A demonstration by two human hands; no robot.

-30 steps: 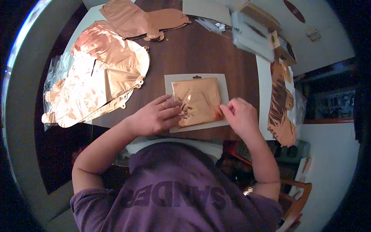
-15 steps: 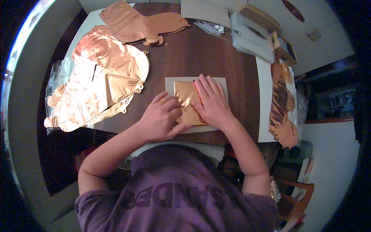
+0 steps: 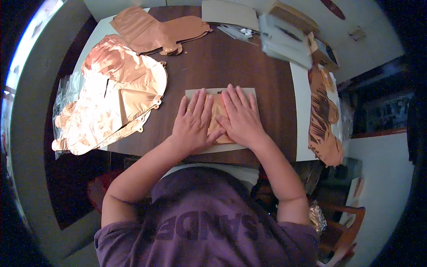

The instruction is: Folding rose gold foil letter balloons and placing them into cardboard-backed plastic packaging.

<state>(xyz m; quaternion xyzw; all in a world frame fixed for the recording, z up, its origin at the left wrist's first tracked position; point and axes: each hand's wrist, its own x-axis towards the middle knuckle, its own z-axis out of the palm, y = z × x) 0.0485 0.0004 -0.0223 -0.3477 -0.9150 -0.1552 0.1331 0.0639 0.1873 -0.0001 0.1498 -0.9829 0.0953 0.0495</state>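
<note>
A folded copper-coloured foil piece (image 3: 218, 111) lies on a pale grey rectangular sheet (image 3: 251, 91) near the table's front edge. Pressed flat over its left side is my left hand (image 3: 194, 120), fingers stretched out and a ring on one of them. My right hand (image 3: 243, 115) rests flat on the right side, its fingers spread. The two thumbs come close together over the foil, whose outer parts are hidden under both palms. Neither hand grips anything.
Large copper foil balloons (image 3: 120, 98) lie flat on the left, with more foil shapes (image 3: 164, 33) at the back. Striped foil pieces (image 3: 321, 115) hang along the right edge. Clear plastic bags (image 3: 284, 42), a cardboard sheet (image 3: 230, 14) and a box (image 3: 322, 51) stand back right.
My left hand has gone from curled fingers beside the foil to lying flat on it. My right hand stays flat in place. The whole view has shifted slightly.
</note>
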